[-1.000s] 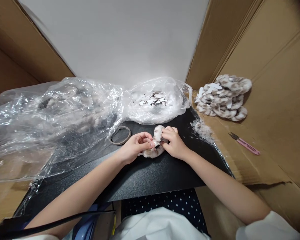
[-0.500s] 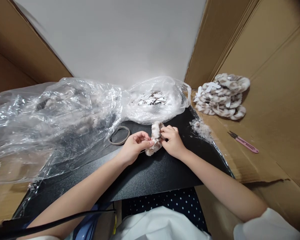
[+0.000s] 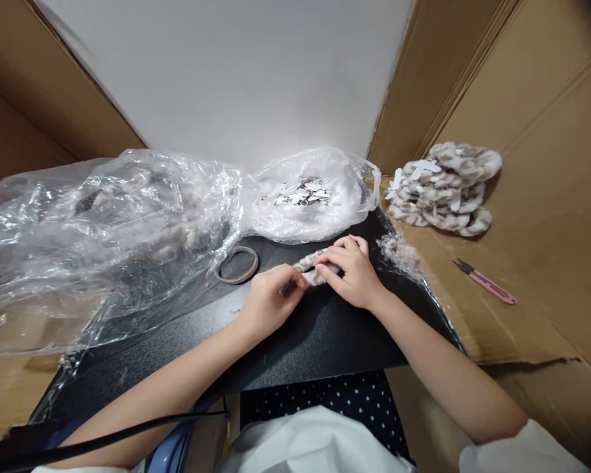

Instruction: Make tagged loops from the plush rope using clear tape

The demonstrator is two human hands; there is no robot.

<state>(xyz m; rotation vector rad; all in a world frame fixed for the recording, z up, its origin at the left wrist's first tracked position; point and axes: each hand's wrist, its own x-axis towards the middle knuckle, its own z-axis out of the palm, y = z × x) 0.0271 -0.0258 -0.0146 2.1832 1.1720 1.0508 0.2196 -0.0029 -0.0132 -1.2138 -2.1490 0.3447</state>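
A fluffy beige and white scrunchie [image 3: 311, 261] is held between both hands over the black tabletop. My left hand [image 3: 274, 295] pinches its left end, fingers closed. My right hand [image 3: 347, 270] grips its right part, thumb and fingers bent round it, covering much of that side. Left of the hands lies a thin brown-grey ring of tape or band [image 3: 237, 265]. Just behind stands a clear plastic bag [image 3: 285, 230] holding many small white and dark pieces.
A large clear bag [image 3: 142, 223] of fluffy items fills the left side. At right, a pile of similar fluffy loops [image 3: 446, 190] with white tags lies on cardboard. Pink-handled thread snips [image 3: 487, 284] and a heap of lint [image 3: 401, 253] are nearer. Cardboard walls rise on both sides.
The fluffy loop has gone from upright to lying lower and stretched sideways between my hands. My right hand has shifted slightly right, and my left hand has turned over more.
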